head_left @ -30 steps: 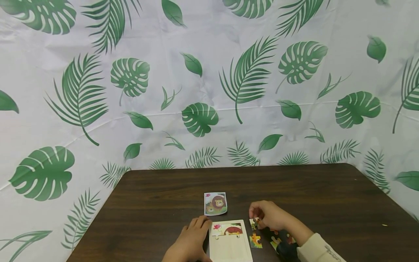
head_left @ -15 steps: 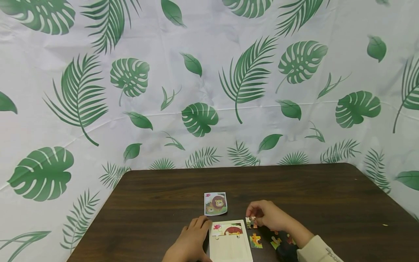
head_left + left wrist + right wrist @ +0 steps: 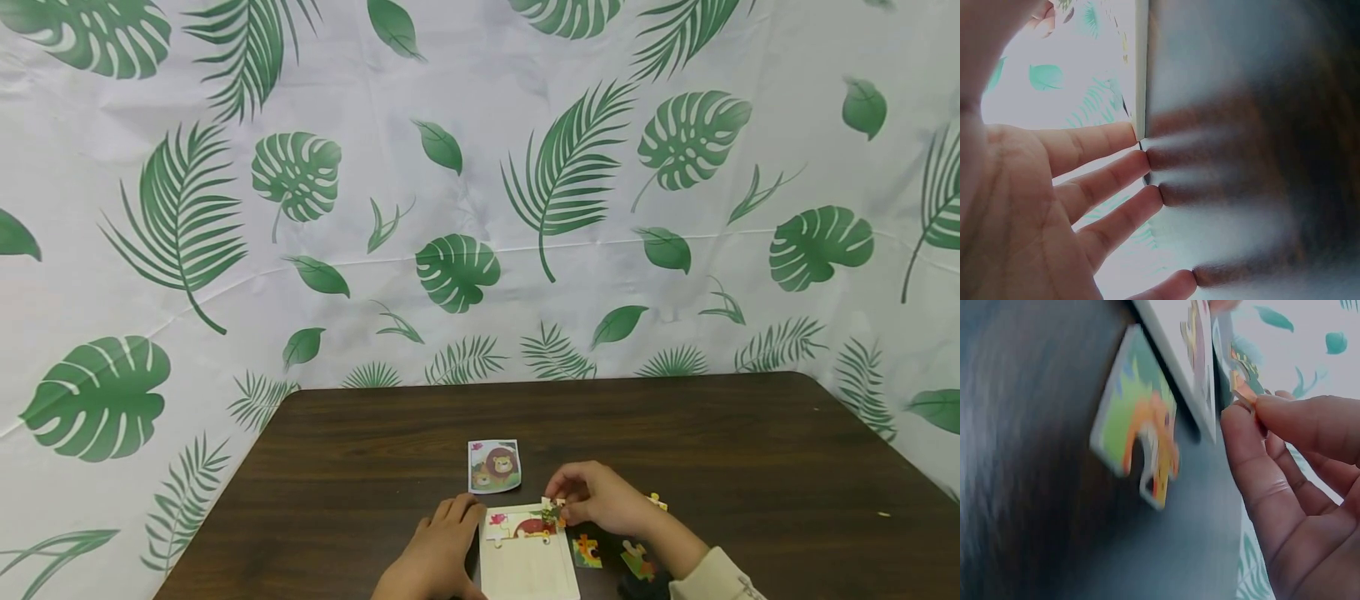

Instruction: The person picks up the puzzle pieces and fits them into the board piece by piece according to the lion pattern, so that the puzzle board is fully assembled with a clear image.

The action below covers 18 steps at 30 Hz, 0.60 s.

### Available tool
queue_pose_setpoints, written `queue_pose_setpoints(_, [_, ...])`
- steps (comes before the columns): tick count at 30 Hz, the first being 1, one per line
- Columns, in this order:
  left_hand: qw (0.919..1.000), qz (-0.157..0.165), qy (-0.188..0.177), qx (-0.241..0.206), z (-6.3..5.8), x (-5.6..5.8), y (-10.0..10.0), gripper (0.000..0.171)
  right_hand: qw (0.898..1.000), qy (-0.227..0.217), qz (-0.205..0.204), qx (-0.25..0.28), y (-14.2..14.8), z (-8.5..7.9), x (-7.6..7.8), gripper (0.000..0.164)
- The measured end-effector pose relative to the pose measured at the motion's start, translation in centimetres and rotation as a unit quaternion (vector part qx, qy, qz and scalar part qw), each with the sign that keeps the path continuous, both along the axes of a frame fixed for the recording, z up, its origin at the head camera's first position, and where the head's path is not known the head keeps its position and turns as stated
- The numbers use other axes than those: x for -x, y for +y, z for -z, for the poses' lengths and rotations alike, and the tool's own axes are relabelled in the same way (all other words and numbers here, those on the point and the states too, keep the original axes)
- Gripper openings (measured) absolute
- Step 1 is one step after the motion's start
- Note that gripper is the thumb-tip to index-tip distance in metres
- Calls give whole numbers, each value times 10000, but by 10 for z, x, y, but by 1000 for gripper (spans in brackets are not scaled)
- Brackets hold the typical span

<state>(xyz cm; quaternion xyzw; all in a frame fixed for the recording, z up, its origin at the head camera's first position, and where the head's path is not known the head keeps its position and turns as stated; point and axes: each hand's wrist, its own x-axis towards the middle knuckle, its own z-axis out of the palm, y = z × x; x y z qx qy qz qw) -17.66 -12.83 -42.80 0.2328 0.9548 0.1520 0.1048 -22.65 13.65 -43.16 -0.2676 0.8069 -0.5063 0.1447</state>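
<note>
My right hand (image 3: 603,500) pinches a jigsaw piece (image 3: 552,511) between thumb and forefinger, over the upper right corner of a wooden puzzle board (image 3: 528,571). In the right wrist view the pinched jigsaw piece (image 3: 1245,384) is seen nearly edge-on. Along the top of the board lie fitted pieces (image 3: 497,525) showing a pink shape and part of a brown mane; the lower part is bare wood. My left hand (image 3: 441,550) rests at the board's left side. In the left wrist view, spread fingers (image 3: 1119,225) touch the dark tabletop, one fingertip at the board's edge (image 3: 1141,75).
Just right of the board lies a loose orange-and-green piece (image 3: 587,552). Another loose piece (image 3: 637,560) lies under the right forearm, and a yellow one (image 3: 657,501) shows beyond it. A lion picture card (image 3: 494,467) lies behind the board on the dark table (image 3: 360,467).
My right hand has carried the pinched jigsaw piece leftward, from beside the board to over its upper right corner. The left hand has stayed in place.
</note>
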Motion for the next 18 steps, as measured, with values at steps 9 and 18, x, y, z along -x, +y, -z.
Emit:
queue_pose_setpoints(9, [10000,-37,45,-11,0,0,1,103,9997,-224,2,31,-18,-3,-9,17])
queue_pose_setpoints(18, [9998,-25,191,-73,1,-1,1,104,9999,-7,11,163,-35,5,-14,14])
